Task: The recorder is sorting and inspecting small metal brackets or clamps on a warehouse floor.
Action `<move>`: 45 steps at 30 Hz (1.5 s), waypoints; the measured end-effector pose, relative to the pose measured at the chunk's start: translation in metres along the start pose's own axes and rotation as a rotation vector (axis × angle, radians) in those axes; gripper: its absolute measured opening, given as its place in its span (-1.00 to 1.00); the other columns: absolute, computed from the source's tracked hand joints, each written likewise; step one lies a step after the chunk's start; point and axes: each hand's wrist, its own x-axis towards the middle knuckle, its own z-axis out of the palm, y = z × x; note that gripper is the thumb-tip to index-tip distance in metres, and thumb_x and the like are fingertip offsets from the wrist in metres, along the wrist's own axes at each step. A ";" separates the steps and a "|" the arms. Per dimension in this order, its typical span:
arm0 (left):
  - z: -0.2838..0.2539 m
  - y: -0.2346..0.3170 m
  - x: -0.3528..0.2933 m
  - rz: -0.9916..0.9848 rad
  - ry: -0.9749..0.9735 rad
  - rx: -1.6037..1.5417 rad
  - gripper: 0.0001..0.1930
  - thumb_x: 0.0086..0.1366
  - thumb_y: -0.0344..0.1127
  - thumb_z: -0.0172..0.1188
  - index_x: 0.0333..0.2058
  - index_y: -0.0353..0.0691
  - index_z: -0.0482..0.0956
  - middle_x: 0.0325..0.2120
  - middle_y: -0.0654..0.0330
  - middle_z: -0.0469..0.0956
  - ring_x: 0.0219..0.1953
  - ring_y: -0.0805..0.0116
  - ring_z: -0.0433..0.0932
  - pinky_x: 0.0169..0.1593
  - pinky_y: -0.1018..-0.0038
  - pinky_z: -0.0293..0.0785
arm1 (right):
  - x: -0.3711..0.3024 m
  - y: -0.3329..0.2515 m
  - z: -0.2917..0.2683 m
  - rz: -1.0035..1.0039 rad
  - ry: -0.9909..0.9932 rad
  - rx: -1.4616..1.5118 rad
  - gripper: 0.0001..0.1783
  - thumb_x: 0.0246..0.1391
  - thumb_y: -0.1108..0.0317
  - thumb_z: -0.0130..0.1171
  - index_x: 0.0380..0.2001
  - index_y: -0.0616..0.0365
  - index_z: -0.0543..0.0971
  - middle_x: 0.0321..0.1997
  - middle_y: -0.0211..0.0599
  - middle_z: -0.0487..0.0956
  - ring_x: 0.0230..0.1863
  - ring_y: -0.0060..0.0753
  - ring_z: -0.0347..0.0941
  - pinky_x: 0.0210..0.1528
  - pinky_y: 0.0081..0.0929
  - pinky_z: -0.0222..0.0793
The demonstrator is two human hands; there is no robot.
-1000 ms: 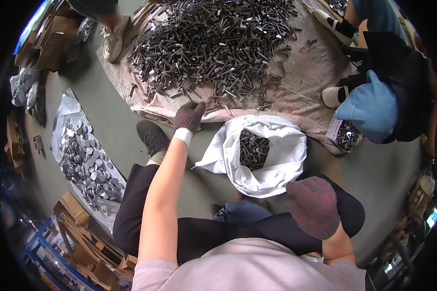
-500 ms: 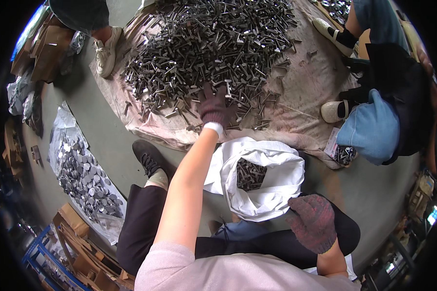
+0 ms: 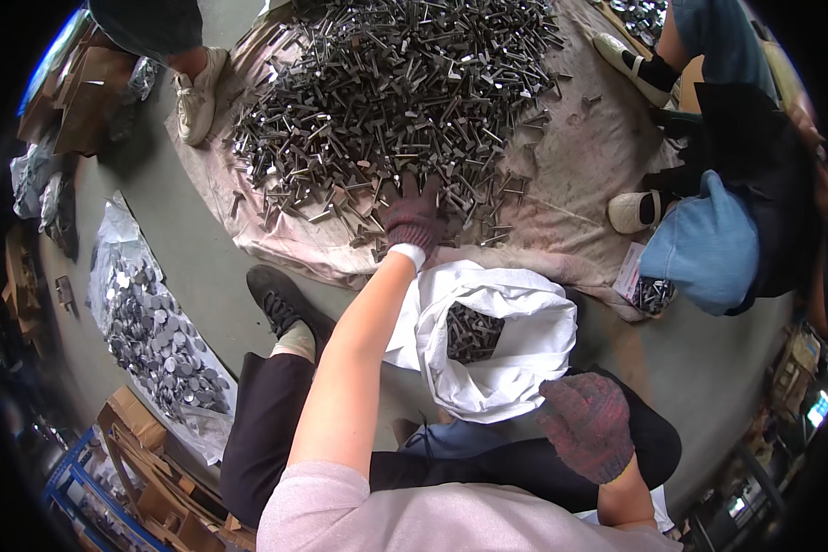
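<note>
My left hand (image 3: pixel 410 216), in a dark reddish knit glove, lies over the near edge of a heap of short, bolt-like metal pieces (image 3: pixel 386 101). Its fingers are spread and point away from me among the loose pieces. Under the heap is a stained pinkish cloth (image 3: pixel 575 212). Between my legs stands a white woven sack (image 3: pixel 488 396) with its rim rolled down and similar dark metal pieces (image 3: pixel 474 333) inside. Beside the sack's near right rim, above my knee, my gloved right hand (image 3: pixel 587 428) has its fingers bent together. Whatever they may hold is hidden.
Round grey metal discs (image 3: pixel 170 340) lie on a plastic sheet at the left. A person in a blue denim hood or hat (image 3: pixel 704 244) is close at the right. Another person's shoe (image 3: pixel 196 101) rests at the cloth's far left. Cardboard boxes (image 3: pixel 138 419) stand at lower left.
My left hand has drawn back slightly toward me, with its fingers more plainly spread. My right hand has shifted a little to the left and nearer. The sack stays in place.
</note>
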 end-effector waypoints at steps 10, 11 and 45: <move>-0.030 0.020 0.018 -0.088 -0.108 0.018 -0.31 -0.07 -0.19 0.47 0.11 0.04 0.46 0.16 0.04 0.33 0.22 -0.19 0.35 0.09 -0.06 0.49 | -0.009 0.003 0.011 -0.031 0.011 -0.081 -0.58 -0.14 0.26 0.38 -0.13 0.01 0.57 -0.29 -0.31 0.55 -0.24 -0.16 0.49 -0.20 -0.16 0.40; -0.026 0.010 0.022 -0.094 -0.103 0.022 -0.31 -0.07 -0.19 0.47 0.11 0.04 0.46 0.16 0.04 0.33 0.22 -0.19 0.35 0.09 -0.06 0.49 | -0.010 0.002 0.012 -0.038 0.013 -0.077 -0.58 -0.14 0.26 0.38 -0.13 0.01 0.57 -0.29 -0.31 0.55 -0.24 -0.16 0.49 -0.20 -0.16 0.40; -0.045 -0.046 -0.006 0.142 -0.260 -2.868 -0.64 0.21 -0.15 0.15 -0.06 -0.14 0.61 0.00 -0.01 0.60 -0.12 0.03 0.64 -0.19 0.19 0.69 | -0.012 -0.009 0.011 -0.105 -0.016 -0.123 -0.59 -0.16 0.34 0.40 -0.16 0.03 0.56 -0.34 -0.27 0.59 -0.29 -0.11 0.52 -0.26 -0.16 0.42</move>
